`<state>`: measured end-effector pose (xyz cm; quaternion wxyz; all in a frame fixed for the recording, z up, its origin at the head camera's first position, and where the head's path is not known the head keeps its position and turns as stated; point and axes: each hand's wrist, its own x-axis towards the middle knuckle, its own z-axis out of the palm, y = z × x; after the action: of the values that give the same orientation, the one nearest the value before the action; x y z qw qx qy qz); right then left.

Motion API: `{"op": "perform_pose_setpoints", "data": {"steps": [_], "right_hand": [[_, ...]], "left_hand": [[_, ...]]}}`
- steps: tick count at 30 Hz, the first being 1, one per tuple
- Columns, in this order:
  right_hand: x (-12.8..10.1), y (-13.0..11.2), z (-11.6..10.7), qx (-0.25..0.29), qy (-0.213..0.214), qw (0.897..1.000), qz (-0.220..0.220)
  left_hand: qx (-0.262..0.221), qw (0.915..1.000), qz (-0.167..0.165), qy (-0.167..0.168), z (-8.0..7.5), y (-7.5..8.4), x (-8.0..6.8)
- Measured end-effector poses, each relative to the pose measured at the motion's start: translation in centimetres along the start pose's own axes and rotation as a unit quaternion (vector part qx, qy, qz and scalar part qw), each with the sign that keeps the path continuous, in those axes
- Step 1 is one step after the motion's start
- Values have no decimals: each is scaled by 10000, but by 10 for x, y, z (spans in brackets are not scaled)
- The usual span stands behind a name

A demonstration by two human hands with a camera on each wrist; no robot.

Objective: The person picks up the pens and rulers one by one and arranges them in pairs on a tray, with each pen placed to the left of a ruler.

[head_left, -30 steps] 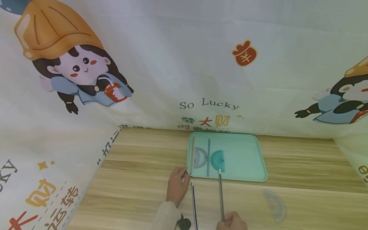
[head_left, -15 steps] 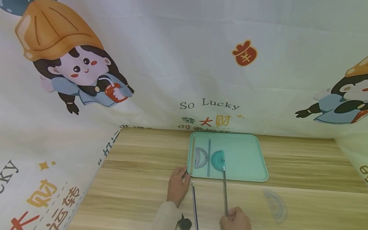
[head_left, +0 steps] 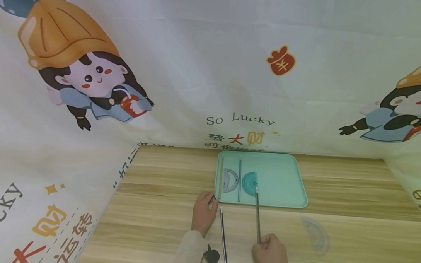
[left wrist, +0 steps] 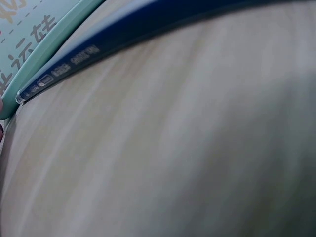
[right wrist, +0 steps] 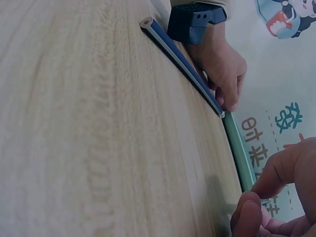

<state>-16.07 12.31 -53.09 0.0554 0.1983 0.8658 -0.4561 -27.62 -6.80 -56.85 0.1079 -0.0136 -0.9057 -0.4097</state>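
In the head view my left hand grips the near left corner of a mint-green tray. My right hand pinches a dark grey-green pencil near its lower end. Its white-tipped far end reaches over the tray's near rim and overlaps the teal protractor. Left of that protractor lie a teal pencil, a clear greyish protractor and a tan pencil, all in the tray. Between my hands a dark blue pencil lies on the table; it crosses the left wrist view too.
A clear protractor lies on the wooden table, right of my right hand. A black round device sits at my left wrist. Printed cloth walls off the back and sides, right behind the tray.
My right hand has shifted slightly up and right, and the pencil's far end has moved right and farther over the tray. My left hand stays at the corner.
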Motion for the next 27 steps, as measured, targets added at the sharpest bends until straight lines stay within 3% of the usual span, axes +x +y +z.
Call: {"op": "perform_pose_setpoints", "data": {"steps": [27], "right_hand": [[16, -7, -14, -96, 201, 9981, -582]], "left_hand": [[-157, 9998, 87, 36, -2, 0, -1]]}}
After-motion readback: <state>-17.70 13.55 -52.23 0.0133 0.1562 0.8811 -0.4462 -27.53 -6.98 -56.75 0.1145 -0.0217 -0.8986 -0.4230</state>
